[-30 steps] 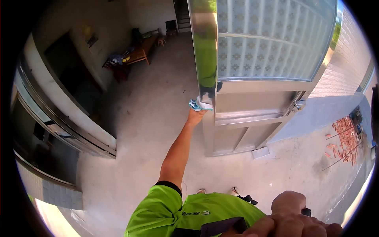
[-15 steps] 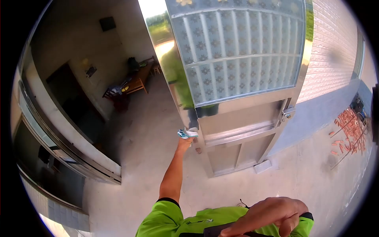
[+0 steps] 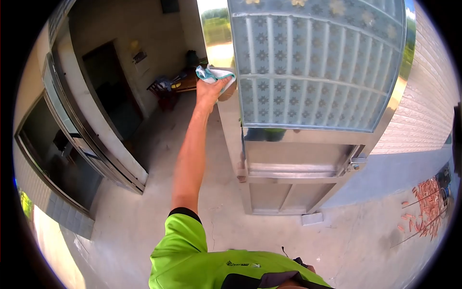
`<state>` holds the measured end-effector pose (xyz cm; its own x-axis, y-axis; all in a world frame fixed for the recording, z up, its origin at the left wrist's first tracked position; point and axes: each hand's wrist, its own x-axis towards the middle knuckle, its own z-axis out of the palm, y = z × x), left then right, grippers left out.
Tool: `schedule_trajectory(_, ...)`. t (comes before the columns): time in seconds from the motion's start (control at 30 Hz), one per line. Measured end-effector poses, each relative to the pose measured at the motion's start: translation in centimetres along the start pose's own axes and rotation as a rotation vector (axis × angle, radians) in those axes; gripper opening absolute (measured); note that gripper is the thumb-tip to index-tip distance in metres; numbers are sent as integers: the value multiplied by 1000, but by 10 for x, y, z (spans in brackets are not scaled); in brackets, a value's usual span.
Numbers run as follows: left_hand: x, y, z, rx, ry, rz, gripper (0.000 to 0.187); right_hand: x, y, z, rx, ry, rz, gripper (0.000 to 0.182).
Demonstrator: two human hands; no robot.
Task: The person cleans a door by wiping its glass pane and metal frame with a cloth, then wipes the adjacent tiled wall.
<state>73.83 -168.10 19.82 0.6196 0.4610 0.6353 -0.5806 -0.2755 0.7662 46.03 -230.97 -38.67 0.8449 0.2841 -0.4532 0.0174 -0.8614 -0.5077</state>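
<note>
My left hand (image 3: pixel 209 92) reaches up and forward, its fingers closed on a bunched white cloth with a teal edge (image 3: pixel 216 75). The cloth lies against the shiny metal frame (image 3: pixel 218 47) at the left edge of an open door. Beside it, the door holds a patterned glass pane (image 3: pixel 308 62) with vertical bars behind it. Lower down are plain metal panels (image 3: pixel 298 153), with a latch (image 3: pixel 356 164) on the right side. Only slivers of skin show at the bottom edge by my green shirt, so the state of my right hand cannot be made out.
Left of the door, a doorway opens into a dim room with a wooden bench (image 3: pixel 185 84) and a chair (image 3: pixel 162 95). A pale block (image 3: pixel 313 219) lies at the door's foot. Reddish pieces (image 3: pixel 428 207) are spread on the ground at right, by a tiled wall (image 3: pixel 418 106).
My left hand has moved the cloth up along the door frame, from near the lower panels to beside the glass. My right hand has dropped almost out of view at the bottom.
</note>
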Motion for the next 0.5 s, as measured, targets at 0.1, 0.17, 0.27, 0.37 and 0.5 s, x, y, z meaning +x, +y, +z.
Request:
schedule_trajectory(0.1, 54, 63, 18, -6, 109, 65, 34, 14, 9, 18, -118, -74, -112, 27)
schedule_trajectory(0.17, 69, 75, 19, -16, 101, 180, 35, 28, 16, 19, -176, -100, -146, 27)
schedule_trajectory(0.27, 66, 66, 15, -19, 95, 59, 36, 55, 29, 19, -278, -104, -196, 28)
schedule_trajectory(0.37, 47, 34, 6, -28, 26, 131, 36, 97, 53, 26, -423, -66, -278, 28)
schedule_trajectory(0.5, -17, -43, -17, -121, -142, 23, 38, 138, 46, 8, -586, 2, -337, 29)
